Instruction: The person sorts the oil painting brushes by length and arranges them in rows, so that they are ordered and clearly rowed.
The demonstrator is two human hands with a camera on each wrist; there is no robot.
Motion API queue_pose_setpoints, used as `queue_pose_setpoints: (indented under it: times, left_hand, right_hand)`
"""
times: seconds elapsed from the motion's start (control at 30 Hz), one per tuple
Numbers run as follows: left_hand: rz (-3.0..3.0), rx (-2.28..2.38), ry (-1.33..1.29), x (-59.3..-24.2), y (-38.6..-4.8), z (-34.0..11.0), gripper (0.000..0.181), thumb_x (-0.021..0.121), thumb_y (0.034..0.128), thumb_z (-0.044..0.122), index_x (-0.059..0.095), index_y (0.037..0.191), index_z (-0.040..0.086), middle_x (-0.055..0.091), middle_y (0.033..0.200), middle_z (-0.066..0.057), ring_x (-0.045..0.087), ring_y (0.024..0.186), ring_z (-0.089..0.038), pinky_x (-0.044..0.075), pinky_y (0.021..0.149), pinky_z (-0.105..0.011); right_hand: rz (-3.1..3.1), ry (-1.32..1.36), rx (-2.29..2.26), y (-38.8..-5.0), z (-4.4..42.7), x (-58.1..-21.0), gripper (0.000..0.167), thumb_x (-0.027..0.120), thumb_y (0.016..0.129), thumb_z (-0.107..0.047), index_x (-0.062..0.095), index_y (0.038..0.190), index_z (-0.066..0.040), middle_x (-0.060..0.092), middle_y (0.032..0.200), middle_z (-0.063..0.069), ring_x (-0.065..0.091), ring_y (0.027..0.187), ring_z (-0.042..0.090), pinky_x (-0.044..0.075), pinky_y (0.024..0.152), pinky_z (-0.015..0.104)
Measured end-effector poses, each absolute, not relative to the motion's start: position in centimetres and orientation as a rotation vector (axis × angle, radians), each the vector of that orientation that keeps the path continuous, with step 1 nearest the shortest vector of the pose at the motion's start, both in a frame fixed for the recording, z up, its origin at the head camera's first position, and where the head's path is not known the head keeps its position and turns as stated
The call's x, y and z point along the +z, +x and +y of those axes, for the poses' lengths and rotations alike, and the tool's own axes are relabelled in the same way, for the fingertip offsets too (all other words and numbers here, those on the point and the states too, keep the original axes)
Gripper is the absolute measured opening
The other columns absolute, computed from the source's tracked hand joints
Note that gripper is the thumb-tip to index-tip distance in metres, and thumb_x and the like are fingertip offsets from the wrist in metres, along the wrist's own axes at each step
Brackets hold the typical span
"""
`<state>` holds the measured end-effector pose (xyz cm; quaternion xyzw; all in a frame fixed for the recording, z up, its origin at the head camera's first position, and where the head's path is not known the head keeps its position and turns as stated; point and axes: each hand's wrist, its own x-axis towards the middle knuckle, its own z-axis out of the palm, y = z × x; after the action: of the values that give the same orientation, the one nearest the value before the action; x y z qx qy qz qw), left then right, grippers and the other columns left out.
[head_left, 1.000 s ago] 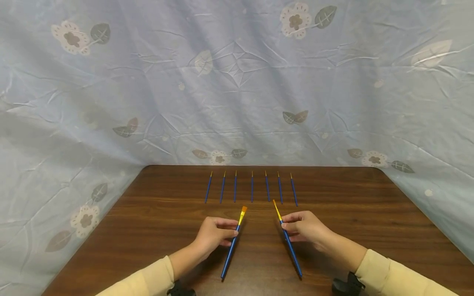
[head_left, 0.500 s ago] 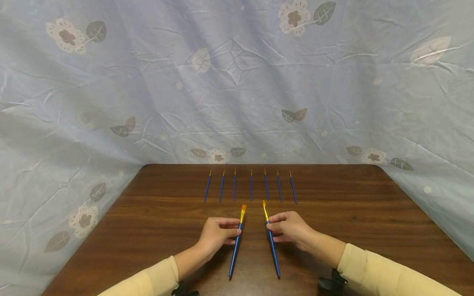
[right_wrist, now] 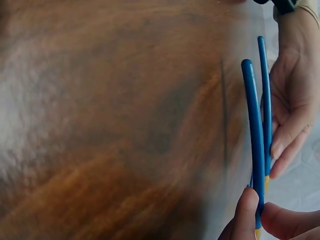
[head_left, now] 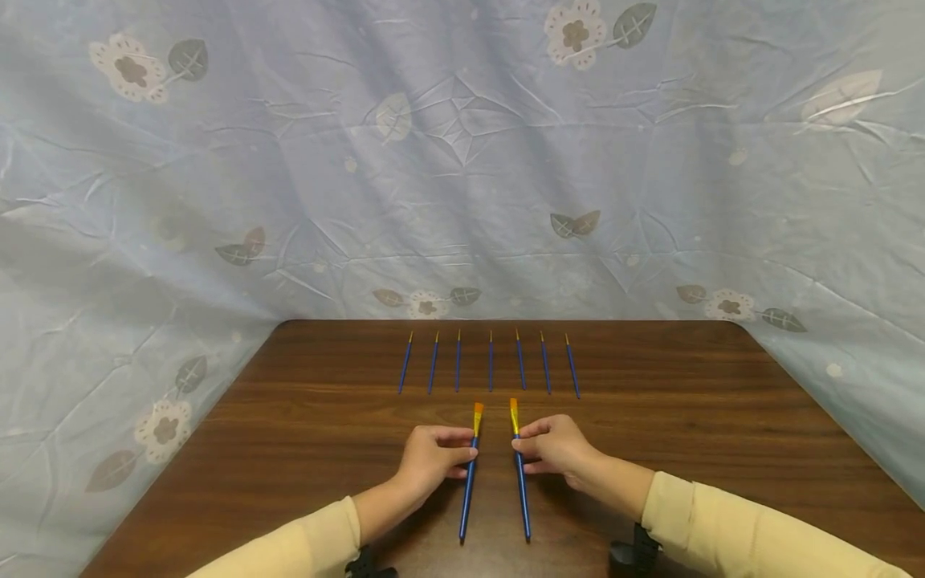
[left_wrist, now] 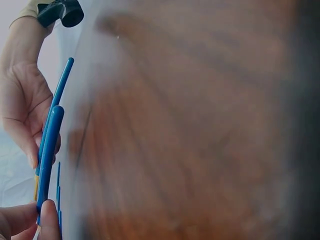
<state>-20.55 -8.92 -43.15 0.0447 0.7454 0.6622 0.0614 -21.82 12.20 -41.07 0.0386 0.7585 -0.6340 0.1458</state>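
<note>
In the head view my left hand (head_left: 429,459) pinches a flat paintbrush (head_left: 468,490) with a blue handle, yellow ferrule and orange bristles. Opposite it, my right hand (head_left: 560,448) pinches a second, similar paintbrush (head_left: 523,498). Both brushes point bristles away from me, side by side with a small gap, handles nearly parallel and above the table. The left wrist view shows my left thumb and fingers at the near blue handle (left_wrist: 49,155). In the right wrist view, the other handle (right_wrist: 254,135) sits between my right thumb and fingers.
Several thinner blue paintbrushes (head_left: 491,365) lie in a spaced row near the far edge of the brown wooden table (head_left: 303,417). A pale floral cloth (head_left: 462,201) hangs behind the table and along its sides.
My right hand has moved left with its paintbrush, and my left hand has shifted slightly right. The two brushes are closer together and more upright in view. The far row has not been rearranged.
</note>
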Motion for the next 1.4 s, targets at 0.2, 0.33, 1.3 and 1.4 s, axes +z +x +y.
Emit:
queue_pose_setpoints:
  times: [0.2,0.33,1.3,1.4]
  left_hand:
    - [2.296,1.977,0.128,-43.2,-20.9,-8.4,0.029,0.074,0.0812,-0.006,0.067,0.109,-0.01,0.069,0.097,-0.015,0.069,0.073,-0.018,0.06,0.062,-0.03]
    - [2.326,1.958,0.148,-43.3,-21.1,-8.0,0.027,0.074,0.0805,-0.008,0.068,0.107,-0.011,0.069,0.095,-0.015,0.069,0.072,-0.018,0.06,0.06,-0.03]
    - [2.441,1.837,0.22,-43.3,-21.2,-7.2,0.024,0.075,0.0786,-0.009,0.069,0.102,-0.01,0.068,0.087,-0.011,0.066,0.064,-0.017,0.058,0.051,-0.031]
    - [2.45,1.824,0.228,-43.3,-21.2,-7.2,0.023,0.075,0.0786,-0.008,0.07,0.101,-0.01,0.068,0.087,-0.012,0.067,0.064,-0.018,0.058,0.05,-0.031]
  right_hand:
    - [2.205,0.117,-1.8,-22.0,12.0,-41.5,0.022,0.068,0.087,0.004,0.06,0.105,0.013,0.063,0.089,0.017,0.064,0.073,0.02,0.06,0.066,0.032]
    - [2.22,0.134,-1.803,-22.3,11.9,-41.7,0.022,0.068,0.087,0.004,0.06,0.105,0.014,0.064,0.088,0.017,0.063,0.072,0.019,0.06,0.064,0.031]
    - [2.404,-0.039,-1.619,-22.5,11.6,-41.6,0.014,0.071,0.083,0.007,0.063,0.093,0.012,0.061,0.086,0.016,0.065,0.07,0.021,0.06,0.06,0.031]
    - [2.421,-0.058,-1.606,-22.5,11.5,-41.5,0.014,0.072,0.082,0.008,0.063,0.093,0.011,0.061,0.086,0.015,0.065,0.071,0.021,0.06,0.06,0.032]
